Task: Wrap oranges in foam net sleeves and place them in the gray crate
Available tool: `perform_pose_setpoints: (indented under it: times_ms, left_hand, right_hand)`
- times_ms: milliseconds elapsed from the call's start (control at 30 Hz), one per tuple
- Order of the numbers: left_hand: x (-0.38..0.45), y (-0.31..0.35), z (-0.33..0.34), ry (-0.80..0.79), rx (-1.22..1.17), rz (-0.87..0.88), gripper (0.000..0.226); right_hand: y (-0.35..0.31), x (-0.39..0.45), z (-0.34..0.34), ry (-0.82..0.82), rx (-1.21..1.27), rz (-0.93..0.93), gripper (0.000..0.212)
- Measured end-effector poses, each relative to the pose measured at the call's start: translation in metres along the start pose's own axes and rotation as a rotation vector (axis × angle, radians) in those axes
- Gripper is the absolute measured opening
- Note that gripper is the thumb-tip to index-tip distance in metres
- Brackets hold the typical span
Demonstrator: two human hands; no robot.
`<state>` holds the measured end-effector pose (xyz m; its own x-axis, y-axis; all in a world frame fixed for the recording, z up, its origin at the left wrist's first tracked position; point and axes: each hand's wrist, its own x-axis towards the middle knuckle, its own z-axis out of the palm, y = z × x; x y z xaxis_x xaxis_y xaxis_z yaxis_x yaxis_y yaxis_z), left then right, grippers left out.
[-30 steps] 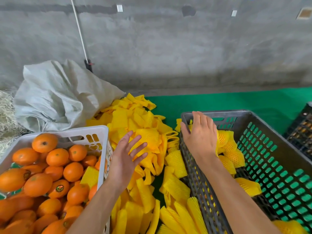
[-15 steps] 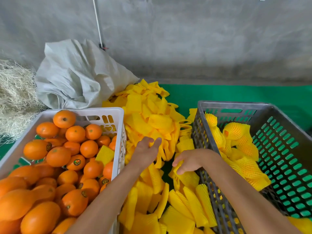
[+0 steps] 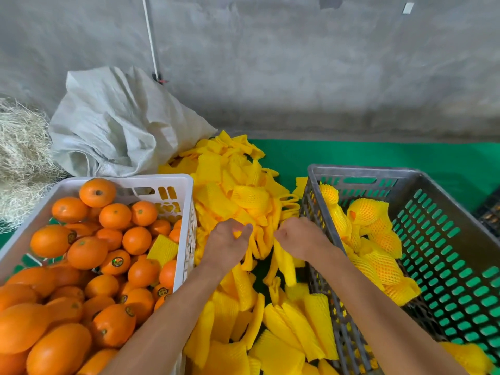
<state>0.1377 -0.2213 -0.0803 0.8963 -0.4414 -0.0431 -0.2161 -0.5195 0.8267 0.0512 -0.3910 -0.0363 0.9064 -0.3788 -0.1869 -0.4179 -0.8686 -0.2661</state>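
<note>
**A:** From the head camera, where are the hands?

**B:** Both are down in the pile of yellow foam net sleeves (image 3: 238, 201) heaped between the two crates. The left hand (image 3: 227, 246) has its fingers curled, pinching a sleeve from the pile. The right hand (image 3: 300, 240) is just beside it, fingers bent around another sleeve (image 3: 281, 259) that hangs below the knuckles. The two hands are near each other but not touching.

**A:** And the oranges?

**B:** The bare ones fill the white crate (image 3: 173, 182) on the left; the oranges (image 3: 89, 255) are piled high, several showing small round stickers. One flat yellow sleeve (image 3: 162, 249) lies on top of them near the crate's right wall.

**A:** The gray crate?

**B:** It sits on the right (image 3: 405, 175), with green showing through the slots in its walls. Several wrapped oranges (image 3: 365, 212) lie along its left side, each inside yellow netting. Another wrapped one shows at the bottom right corner of the view.

**A:** What's around all that?

**B:** A green mat (image 3: 378, 155) under the crates, a crumpled pale woven sack (image 3: 116, 123) behind the white crate, dry straw (image 3: 21, 147) at the far left, and a rough concrete wall (image 3: 297, 63) with a thin white pipe (image 3: 150, 36) running down it. A dark crate edge (image 3: 489, 209) peeks in at the far right.
</note>
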Motion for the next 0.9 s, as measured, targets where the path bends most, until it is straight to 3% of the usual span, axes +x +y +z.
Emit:
perform_pose_setpoints:
  times_ms: [67,133,200,367,433,500,600,767,833,900]
  left_hand:
    - [-0.002,0.006,-0.001,0.018,-0.184,-0.009,0.042]
    - [-0.005,0.015,-0.001,-0.04,-0.488,-0.13,0.047]
    - [-0.004,0.019,-0.002,-0.053,-0.625,-0.166,0.051]
    - [0.001,0.015,-0.004,0.097,-0.633,-0.047,0.021]
    - [0.001,0.012,-0.002,0.124,-0.533,0.032,0.018]
    - [0.001,0.012,-0.001,0.153,-0.48,0.11,0.024]
    - [0.003,0.014,-0.002,0.149,-0.533,0.17,0.033]
    - [0.001,0.007,0.003,0.146,-0.433,0.156,0.03]
    - [0.0,0.009,0.004,0.081,-0.565,0.069,0.029]
    - [0.002,0.013,-0.001,-0.01,-0.83,-0.15,0.02]
  right_hand:
    - [-0.003,0.002,-0.006,0.284,0.152,-0.123,0.036]
    - [-0.016,0.0,-0.004,0.284,0.474,-0.242,0.03]
    - [-0.028,-0.003,0.002,0.2,0.731,-0.286,0.027]
    - [-0.034,0.001,0.011,0.304,0.837,-0.175,0.016]
    - [-0.037,0.0,0.012,0.353,0.892,-0.091,0.007]
    - [-0.039,0.0,0.011,0.38,0.92,-0.045,0.019]
    - [-0.039,0.002,0.004,0.324,1.083,0.009,0.023]
    - [-0.036,0.005,0.001,0.023,1.854,0.257,0.028]
    - [-0.031,0.006,0.0,-0.055,1.994,0.351,0.033]
    - [-0.027,0.008,-0.002,-0.113,2.015,0.406,0.034]
